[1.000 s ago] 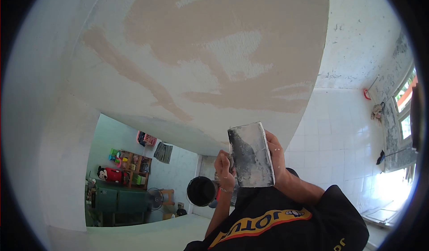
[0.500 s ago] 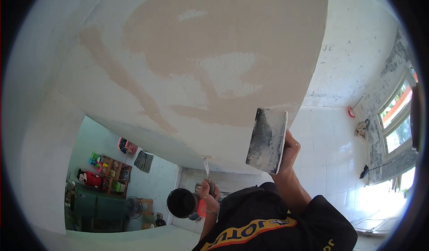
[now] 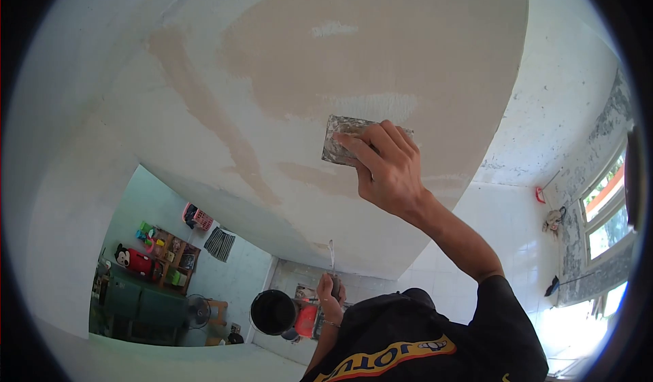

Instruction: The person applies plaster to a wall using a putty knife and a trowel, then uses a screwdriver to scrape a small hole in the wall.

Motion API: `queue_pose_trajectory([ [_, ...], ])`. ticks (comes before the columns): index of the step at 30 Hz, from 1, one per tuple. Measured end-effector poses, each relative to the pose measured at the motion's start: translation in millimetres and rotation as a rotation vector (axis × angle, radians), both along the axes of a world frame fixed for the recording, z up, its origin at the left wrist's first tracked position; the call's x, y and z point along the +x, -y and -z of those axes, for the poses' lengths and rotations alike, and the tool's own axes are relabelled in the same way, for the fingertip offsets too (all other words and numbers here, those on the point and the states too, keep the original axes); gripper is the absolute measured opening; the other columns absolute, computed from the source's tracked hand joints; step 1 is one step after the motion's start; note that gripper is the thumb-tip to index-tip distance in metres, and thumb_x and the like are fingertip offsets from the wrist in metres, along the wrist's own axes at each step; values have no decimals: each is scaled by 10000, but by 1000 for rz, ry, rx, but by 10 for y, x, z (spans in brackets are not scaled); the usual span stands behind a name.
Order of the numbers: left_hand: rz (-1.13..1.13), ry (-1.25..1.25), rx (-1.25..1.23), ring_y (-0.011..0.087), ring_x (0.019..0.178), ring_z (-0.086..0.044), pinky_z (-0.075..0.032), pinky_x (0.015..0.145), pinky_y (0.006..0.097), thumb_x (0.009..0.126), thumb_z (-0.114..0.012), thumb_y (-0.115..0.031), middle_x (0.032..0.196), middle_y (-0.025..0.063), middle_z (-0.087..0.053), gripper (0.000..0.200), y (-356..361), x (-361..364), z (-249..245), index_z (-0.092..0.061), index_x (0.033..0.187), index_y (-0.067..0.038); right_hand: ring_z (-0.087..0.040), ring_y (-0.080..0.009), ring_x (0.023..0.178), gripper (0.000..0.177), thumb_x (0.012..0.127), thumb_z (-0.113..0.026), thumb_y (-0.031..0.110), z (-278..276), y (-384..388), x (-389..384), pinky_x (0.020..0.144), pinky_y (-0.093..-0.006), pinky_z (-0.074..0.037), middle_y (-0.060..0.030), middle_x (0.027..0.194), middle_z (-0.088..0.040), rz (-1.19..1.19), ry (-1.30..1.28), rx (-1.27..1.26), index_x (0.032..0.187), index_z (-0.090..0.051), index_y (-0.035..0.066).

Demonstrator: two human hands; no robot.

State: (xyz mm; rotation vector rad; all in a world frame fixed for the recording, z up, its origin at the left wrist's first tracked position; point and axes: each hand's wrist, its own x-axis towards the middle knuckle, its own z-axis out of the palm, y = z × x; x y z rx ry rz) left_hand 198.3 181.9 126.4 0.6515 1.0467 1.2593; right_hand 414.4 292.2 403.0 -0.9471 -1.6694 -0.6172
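My right hand (image 3: 391, 168) is closed around a dirty flat plastering blade (image 3: 335, 152), its fingers spread over the back. The blade lies against, or very close to, the wall (image 3: 299, 62), which has beige patches and whiter ones. Lower down, my left hand (image 3: 329, 300) is wrapped around the dark handle of a putty knife (image 3: 332, 256), whose thin blade points up beside the wall. A black bucket (image 3: 273, 312) is just left of that hand, its inside dark.
Right of the wall's edge is a white tiled wall (image 3: 442, 246) and a window (image 3: 605, 205). A doorway at lower left shows a wooden shelf (image 3: 178, 254), a pink basket (image 3: 201, 219), a fan (image 3: 198, 310) and a green cabinet (image 3: 139, 307). A red object (image 3: 306, 321) is below the left hand.
My right hand has swung up and left, turning the plastering blade from facing me to the wall. My left hand still holds the putty knife. The view has shifted slightly.
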Motion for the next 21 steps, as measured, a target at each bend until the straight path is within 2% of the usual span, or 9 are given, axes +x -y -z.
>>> queue_pose_trajectory([
  [5, -24, 11, -45, 59, 419, -361, -226, 361, 220, 1019, -485, -439, 584, -30, -410, 397, -28, -48, 50, -497, 821, -96, -561, -187, 744, 398, 648, -677, -103, -141, -415, -181, 621, -336, -460, -20, 802, -587, 6, 158, 45, 1001, -721, 75],
  [14, -98, 36, -46, 64, 407, -345, -211, 355, 235, 1030, -464, -428, 559, -37, -380, 402, 18, -209, 343, -439, 760, -131, -546, -183, 716, 406, 634, -639, -111, -38, -701, -281, 600, -316, -457, -16, 776, -570, 114, 155, 84, 992, -725, 60],
  [19, -116, 43, -22, 68, 400, -344, -210, 352, 237, 1027, -465, -430, 545, -36, -372, 404, -25, -247, 297, -444, 757, -130, -538, -176, 693, 407, 629, -664, -101, 109, -651, -223, 556, -313, -443, -9, 771, -570, 31, 180, 37, 993, -729, 70],
  [21, -132, 27, -83, 67, 402, -351, -209, 352, 236, 1024, -471, -424, 545, -36, -372, 399, -56, -264, 273, -451, 760, -125, -534, -175, 684, 414, 627, -675, -97, 48, -598, -246, 540, -315, -438, -7, 770, -567, -1, 178, 17, 999, -731, 75],
])
